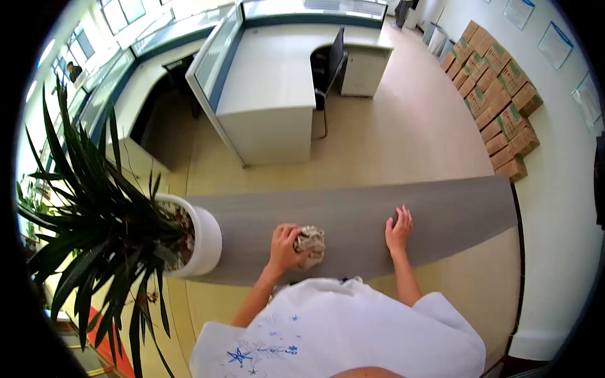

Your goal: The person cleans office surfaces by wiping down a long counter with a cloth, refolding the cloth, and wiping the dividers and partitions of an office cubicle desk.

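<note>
My left hand (287, 247) is closed around the side of a crumpled beige-grey cloth (311, 244) with darker markings. The bundled cloth sits on a long grey counter top (353, 217), near its middle. Farther right, my right hand (399, 232) lies on the same grey surface with its fingers stretched out and nothing in it. To the left of my left hand stands a white pot (209, 239) with a long-leaved green plant (94, 208).
Beyond the counter are a white desk (265, 69) with partitions and a black chair (331, 69). Stacked cardboard boxes (495, 94) line the right wall. A person (74, 71) is far off at the upper left.
</note>
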{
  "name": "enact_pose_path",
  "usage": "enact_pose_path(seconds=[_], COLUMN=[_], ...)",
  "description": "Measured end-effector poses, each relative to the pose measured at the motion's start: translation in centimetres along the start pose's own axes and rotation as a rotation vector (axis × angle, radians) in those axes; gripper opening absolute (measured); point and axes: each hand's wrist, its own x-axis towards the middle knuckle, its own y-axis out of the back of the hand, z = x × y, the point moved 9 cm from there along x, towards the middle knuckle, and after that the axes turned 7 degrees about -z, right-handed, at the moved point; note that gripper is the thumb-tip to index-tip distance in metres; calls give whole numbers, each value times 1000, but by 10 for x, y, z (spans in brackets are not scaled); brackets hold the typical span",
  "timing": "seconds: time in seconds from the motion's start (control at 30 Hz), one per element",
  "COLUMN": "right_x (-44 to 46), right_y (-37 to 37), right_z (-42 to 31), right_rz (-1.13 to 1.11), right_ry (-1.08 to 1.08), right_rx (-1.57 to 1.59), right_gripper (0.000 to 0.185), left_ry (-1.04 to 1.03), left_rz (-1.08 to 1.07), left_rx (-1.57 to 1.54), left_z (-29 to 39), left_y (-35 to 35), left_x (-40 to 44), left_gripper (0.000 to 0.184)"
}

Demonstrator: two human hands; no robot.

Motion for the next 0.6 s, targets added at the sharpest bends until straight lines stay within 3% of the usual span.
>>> enact_pose_path(seconds=[0.17,0.3,0.5,0.6], right_x=[1,1,-2,-1], right_y=[5,9,4,-1], right_z=[-9,-8,-7,-5], right_rz=[-9,-26,33,60], right_ry=[-1,-27,-30,-29], right_rx=[-17,-45,-12,45], right_gripper=[50,49,47,46], left_ry=[1,179,200,108], left_rz=[31,217,139,-25], left_rx=[21,44,122,74], left_z=[-37,-82,-66,-38], left_y=[16,13,1,-14], left_x=[60,119,117,80], left_gripper=[50,50,49,49])
